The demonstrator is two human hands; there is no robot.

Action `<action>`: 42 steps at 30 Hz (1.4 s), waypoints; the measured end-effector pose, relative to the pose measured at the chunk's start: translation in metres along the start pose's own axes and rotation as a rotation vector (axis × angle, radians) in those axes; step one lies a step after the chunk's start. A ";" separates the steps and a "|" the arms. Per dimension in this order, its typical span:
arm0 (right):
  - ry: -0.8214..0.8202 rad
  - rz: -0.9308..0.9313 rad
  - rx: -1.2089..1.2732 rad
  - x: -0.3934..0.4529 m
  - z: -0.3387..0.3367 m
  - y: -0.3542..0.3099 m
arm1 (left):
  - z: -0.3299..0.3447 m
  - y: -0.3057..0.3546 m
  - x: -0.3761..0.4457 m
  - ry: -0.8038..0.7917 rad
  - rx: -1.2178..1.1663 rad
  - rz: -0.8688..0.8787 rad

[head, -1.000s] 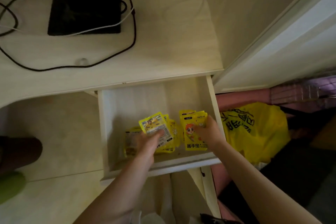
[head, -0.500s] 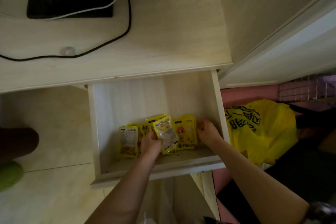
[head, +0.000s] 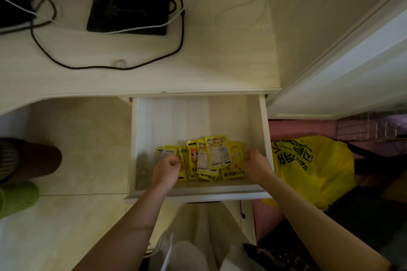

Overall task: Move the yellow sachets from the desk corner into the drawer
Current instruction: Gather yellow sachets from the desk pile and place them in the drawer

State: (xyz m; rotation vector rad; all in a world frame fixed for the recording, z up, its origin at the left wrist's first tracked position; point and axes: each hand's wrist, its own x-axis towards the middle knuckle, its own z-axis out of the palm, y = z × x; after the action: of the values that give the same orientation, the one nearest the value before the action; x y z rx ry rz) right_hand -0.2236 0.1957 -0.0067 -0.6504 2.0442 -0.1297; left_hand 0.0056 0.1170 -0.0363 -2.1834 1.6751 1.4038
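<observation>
Drawer pulled open below the desk edge. Yellow sachets lie in a loose overlapping heap at the drawer's front half, heap running side to side, most packs with long axis pointing toward the drawer back. Left hand at the heap's left end, fingers curled, apparently pinching a pack edge. Right hand at the heap's right end, fingers curled against the packs; grip unclear. Heap sits between both hands, equally near. No sachets visible on the desk corner; transfer looks done.
</observation>
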 end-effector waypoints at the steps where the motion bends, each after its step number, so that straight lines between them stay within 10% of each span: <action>1: -0.001 -0.026 -0.019 -0.004 0.001 -0.002 | -0.006 -0.001 -0.005 0.027 -0.001 0.013; 15: -0.009 -0.651 -0.479 -0.079 0.070 -0.099 | -0.080 -0.066 -0.080 0.302 -0.011 0.128; 42: -0.167 -1.071 -0.686 -0.227 0.351 -0.338 | -0.323 -0.337 -0.117 0.675 -0.108 -0.135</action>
State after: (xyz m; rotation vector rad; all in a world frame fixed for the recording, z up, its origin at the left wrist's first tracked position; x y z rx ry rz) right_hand 0.2909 0.0778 0.0930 -2.0544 1.3495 0.0205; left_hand 0.4697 0.1718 0.0780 -2.9919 1.5717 0.7741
